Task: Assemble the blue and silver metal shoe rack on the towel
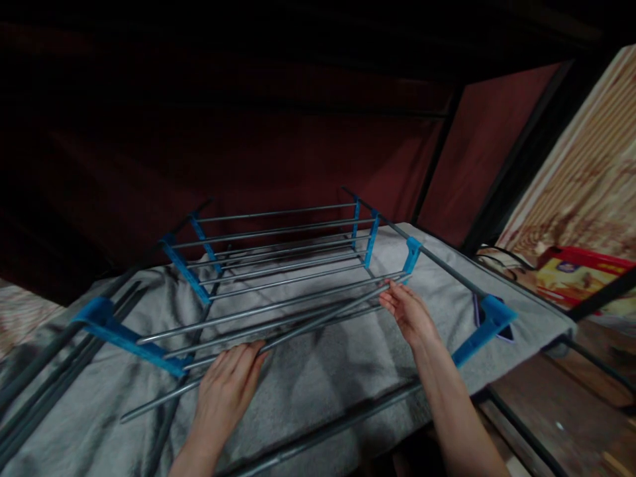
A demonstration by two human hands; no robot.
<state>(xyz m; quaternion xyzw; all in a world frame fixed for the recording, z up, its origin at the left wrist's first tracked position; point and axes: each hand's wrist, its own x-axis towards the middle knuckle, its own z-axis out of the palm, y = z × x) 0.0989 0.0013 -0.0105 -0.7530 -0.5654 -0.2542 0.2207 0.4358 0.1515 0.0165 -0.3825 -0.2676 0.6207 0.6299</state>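
A grey metal rod [313, 323] slants across the front of a rack of grey rods [278, 289] with blue plastic brackets. My left hand [228, 381] is closed over the rod nearer its left end, which sticks out past my wrist. Near the other end my right hand [408, 310] pinches it between thumb and fingers, just below a blue bracket [411, 256]. Other rods run side to side behind it between the brackets. At front left another blue bracket [132, 341] sits on a side pole, close to several rod ends. Part of the rod is hidden under my left fingers.
The rack stands on a grey blanket [348, 371]. A thick dark pole [332, 427] crosses the front. On the right are a blue bracket [483, 326], a dark phone-like object [504, 333] partly behind it, and a red and yellow package [579, 275]. Dark red panels [278, 159] rise behind.
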